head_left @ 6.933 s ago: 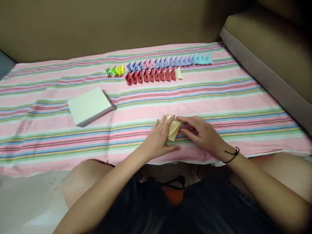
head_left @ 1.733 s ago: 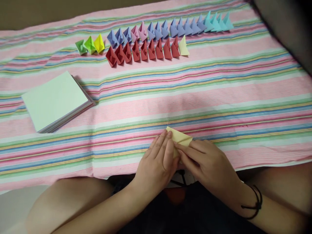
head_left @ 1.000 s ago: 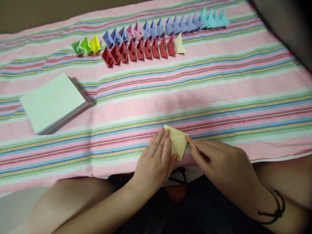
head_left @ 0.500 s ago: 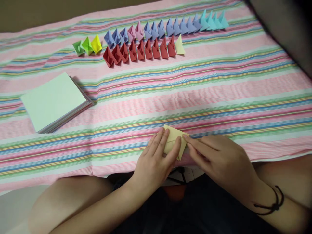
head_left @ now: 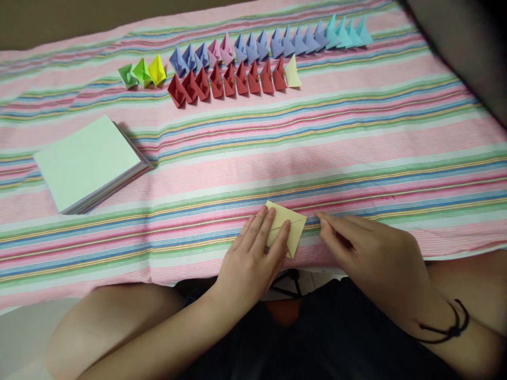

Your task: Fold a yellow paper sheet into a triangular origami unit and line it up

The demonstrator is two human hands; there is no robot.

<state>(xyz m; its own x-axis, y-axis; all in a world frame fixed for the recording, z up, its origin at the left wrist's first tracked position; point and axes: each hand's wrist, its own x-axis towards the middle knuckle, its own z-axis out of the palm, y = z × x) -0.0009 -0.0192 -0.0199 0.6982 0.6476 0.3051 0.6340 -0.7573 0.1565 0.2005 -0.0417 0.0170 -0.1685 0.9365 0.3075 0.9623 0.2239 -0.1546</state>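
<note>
Striped pink, white, green and blue cloth (head_left: 356, 150) covers the surface, its near edge just past the hands. Close to that edge lies a pale yellow folded paper piece (head_left: 296, 232), flat beneath the left hand (head_left: 247, 258): two fingertips rest together by its upper left side, another digit spread apart over its middle. Just off its right corner, not touching, is the right hand (head_left: 376, 258), fingers curled; whether index finger and thumb meet, I cannot tell. Good creasing probably wants steady left-hand pressure, matched edges and a firm stroke; the soft cloth may give, and the left fingers hide part of the fold. Farther back stand red folded-paper shapes (head_left: 228, 83), blue, pink and turquoise ones (head_left: 251, 51) behind them, and, to the left, a thick stack of pale green-topped sheets (head_left: 91, 163).
</note>
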